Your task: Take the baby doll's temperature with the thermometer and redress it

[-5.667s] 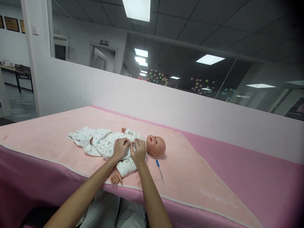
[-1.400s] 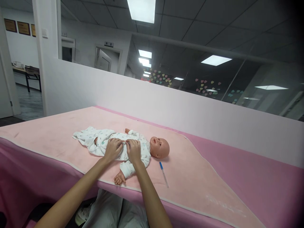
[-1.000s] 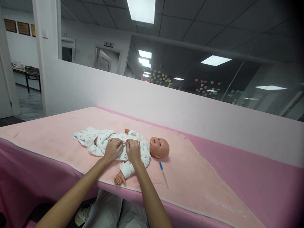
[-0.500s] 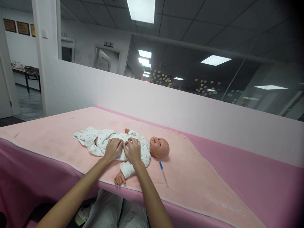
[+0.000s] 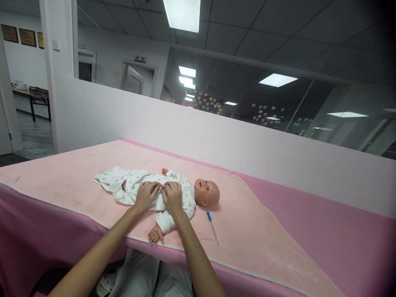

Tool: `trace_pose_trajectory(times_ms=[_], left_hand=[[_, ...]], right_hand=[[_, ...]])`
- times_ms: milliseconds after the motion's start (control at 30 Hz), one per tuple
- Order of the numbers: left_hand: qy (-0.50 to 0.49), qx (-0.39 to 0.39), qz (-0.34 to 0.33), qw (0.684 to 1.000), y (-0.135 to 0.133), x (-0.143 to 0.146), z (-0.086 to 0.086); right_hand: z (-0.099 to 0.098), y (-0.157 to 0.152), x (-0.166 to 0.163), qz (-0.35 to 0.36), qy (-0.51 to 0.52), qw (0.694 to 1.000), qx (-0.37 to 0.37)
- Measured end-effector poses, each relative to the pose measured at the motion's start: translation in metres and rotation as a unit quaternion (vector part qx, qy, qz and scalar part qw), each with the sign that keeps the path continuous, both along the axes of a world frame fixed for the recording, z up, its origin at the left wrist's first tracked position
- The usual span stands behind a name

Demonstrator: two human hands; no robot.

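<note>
A baby doll (image 5: 207, 193) lies on its back, its head towards the right. It wears a white patterned baby outfit (image 5: 123, 189); the leg end on the left lies loose and wrinkled. Both my hands rest over the doll's middle. The fingers of my left hand (image 5: 147, 194) are bent and closed on the outfit's front. My right hand (image 5: 172, 197) meets it there, thumb and fingertips pinched at the cloth. What exactly lies between the fingertips is hidden. One doll arm points towards me, its hand (image 5: 155, 234) near the front edge.
A blue-capped thermometer-like stick (image 5: 213, 229) lies right of the doll, below its head. The pink mat (image 5: 262, 239) covers the table over a darker pink cloth (image 5: 324, 222). A white low wall (image 5: 216, 132) with glass above stands behind. A doorway is at left.
My fingers shift slightly at the outfit's front, the fingertips of both hands staying close together. The doll and stick stay in place; the view moves a little.
</note>
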State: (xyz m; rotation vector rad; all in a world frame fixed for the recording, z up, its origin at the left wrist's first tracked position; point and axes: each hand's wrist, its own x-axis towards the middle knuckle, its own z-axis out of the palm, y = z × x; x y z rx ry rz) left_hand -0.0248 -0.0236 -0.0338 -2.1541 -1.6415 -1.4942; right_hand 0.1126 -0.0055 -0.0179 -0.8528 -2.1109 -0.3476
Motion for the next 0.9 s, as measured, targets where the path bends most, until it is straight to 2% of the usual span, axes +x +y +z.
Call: trace_pose_trajectory(times_ms=[200, 367, 467, 533, 600, 767, 900], left_hand=[[0.053, 0.011, -0.001, 0.999, -0.008, 0.001, 0.002], [0.063, 0.027, 0.015, 0.998, -0.01, 0.001, 0.001], [0.059, 0.051, 0.045, 0.996, -0.007, 0.0, -0.002], [0.051, 0.063, 0.067, 0.994, -0.005, -0.001, -0.003], [0.041, 0.065, 0.082, 0.994, -0.004, -0.002, -0.005], [0.028, 0.077, 0.092, 0.992, -0.007, -0.002, -0.003], [0.033, 0.122, 0.087, 0.988, -0.009, 0.002, 0.001]], right_hand=[[0.007, -0.016, 0.011, -0.054, 0.02, 0.998, -0.005], [0.008, -0.042, 0.068, -0.152, 0.067, 0.985, -0.045], [0.004, -0.062, 0.117, -0.257, 0.096, 0.956, -0.104], [-0.002, -0.076, 0.145, -0.332, 0.074, 0.926, -0.162], [-0.009, -0.089, 0.165, -0.373, 0.039, 0.901, -0.216], [-0.025, -0.103, 0.178, -0.38, -0.002, 0.882, -0.279], [-0.013, -0.1, 0.172, -0.382, 0.001, 0.88, -0.282]])
